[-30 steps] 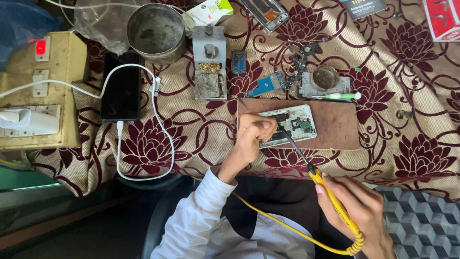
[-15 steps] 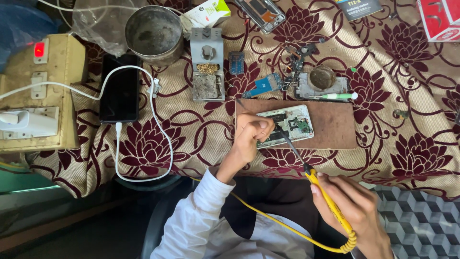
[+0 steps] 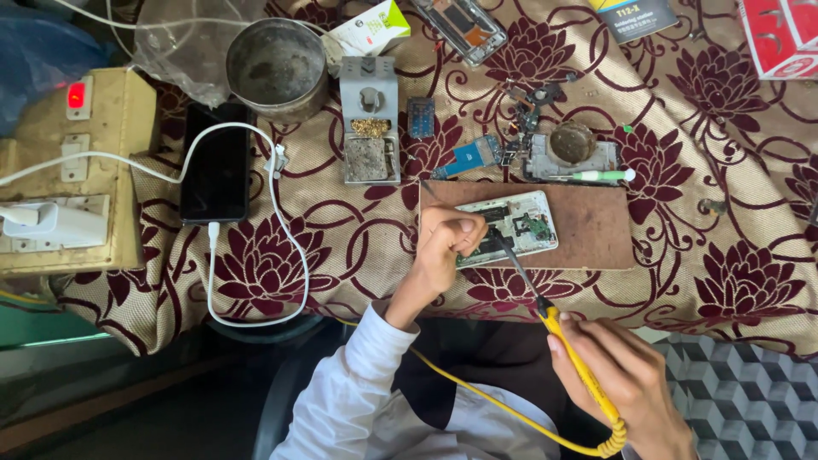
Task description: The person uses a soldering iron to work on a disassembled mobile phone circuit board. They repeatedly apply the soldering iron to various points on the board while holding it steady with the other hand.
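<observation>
Yellow soldering iron (image 3: 573, 358), long and thin, sits gripped in the right hand (image 3: 626, 383). Its dark tip touches the open phone (image 3: 511, 226) on a flat brown board (image 3: 596, 226). The left hand (image 3: 445, 247) curls closed, pinching the phone's edge.

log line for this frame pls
left hand pressing on opened phone | right hand holds yellow iron, tip at phone | phone on board
</observation>
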